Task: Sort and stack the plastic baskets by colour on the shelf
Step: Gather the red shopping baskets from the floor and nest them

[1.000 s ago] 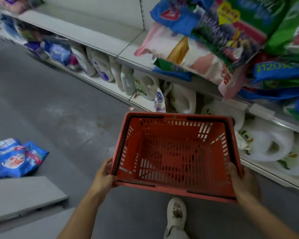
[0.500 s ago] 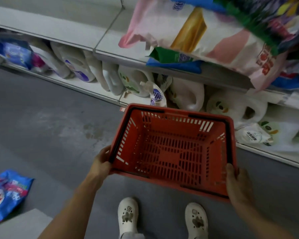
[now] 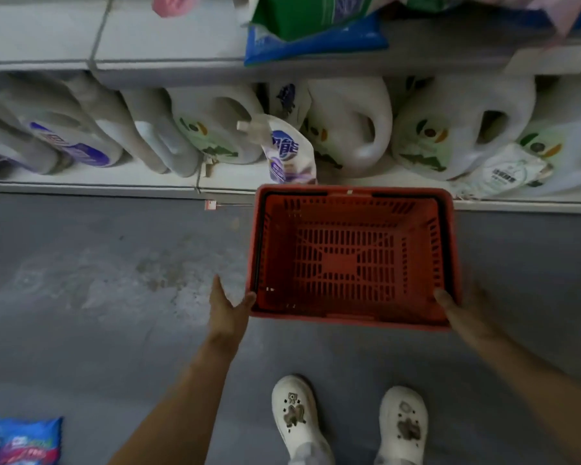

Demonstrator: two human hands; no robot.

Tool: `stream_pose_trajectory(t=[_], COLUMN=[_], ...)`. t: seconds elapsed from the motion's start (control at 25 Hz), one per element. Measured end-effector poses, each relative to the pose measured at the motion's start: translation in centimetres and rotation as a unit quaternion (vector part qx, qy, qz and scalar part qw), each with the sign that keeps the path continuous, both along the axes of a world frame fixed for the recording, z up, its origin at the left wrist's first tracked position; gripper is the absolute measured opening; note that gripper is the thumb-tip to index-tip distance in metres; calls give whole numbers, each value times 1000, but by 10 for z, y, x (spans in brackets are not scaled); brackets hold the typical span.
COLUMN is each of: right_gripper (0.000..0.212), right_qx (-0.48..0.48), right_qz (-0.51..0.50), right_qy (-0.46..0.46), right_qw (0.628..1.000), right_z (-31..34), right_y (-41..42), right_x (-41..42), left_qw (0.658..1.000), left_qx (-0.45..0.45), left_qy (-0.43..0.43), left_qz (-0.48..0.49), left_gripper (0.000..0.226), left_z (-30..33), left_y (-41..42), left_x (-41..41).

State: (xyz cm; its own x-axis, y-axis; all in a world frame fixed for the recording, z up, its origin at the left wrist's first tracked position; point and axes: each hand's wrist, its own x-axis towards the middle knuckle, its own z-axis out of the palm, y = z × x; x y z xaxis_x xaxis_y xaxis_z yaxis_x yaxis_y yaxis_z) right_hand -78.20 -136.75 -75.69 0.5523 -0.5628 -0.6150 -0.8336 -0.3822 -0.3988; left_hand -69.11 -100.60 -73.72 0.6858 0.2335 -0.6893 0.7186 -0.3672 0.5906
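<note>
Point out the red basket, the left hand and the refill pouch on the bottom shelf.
red basket [image 3: 346, 260], head view, on its slotted floor.
left hand [image 3: 227, 310], head view, on the back of the hand at the basket's near left corner.
refill pouch [image 3: 287, 154], head view, on its printed front.

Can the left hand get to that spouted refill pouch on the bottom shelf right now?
Probably not yet: the left hand is gripping the red basket, whose far rim sits directly before the pouch.

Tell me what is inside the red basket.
Nothing: the red basket is empty, its slotted bottom bare. The right hand covers its near right corner and the left hand grips the left.
</note>
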Motion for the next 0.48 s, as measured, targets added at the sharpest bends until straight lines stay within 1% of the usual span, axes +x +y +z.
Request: stream_pose_trajectory(t=[0.08, 0.16, 0.2, 0.32, 0.4, 0.44, 0.48], right_gripper=[86, 89, 90, 97, 106, 101, 86], right_qx=[16, 10, 17, 51, 84, 97, 98], right_qz=[0, 7, 9, 0, -35, -54, -71], right_qy=[-4, 2, 8, 15, 2, -11, -21], right_qw=[1000, 1000, 1000, 999, 996, 994, 992], right_z=[-14, -24, -30, -51, -70, -80, -87], right_y=[1, -4, -9, -17, -20, -21, -21], right_x=[-3, -5, -5, -9, -9, -8, -8], left_qw=[993, 965, 954, 941, 938, 935, 931], left_qx=[-25, -80, -100, -159, -204, -222, -237], left_qy=[38, 94, 119, 141, 128, 116, 105], left_qz=[111, 229, 256, 262, 250, 250, 255], left_gripper=[97, 96, 94, 88, 71, 63, 57], left_z=[-14, -27, -36, -69, -96, -106, -115], left_y=[-18, -41, -51, -71, -79, -83, -88], left_x=[-13, -25, -32, -48, -57, -61, -64])
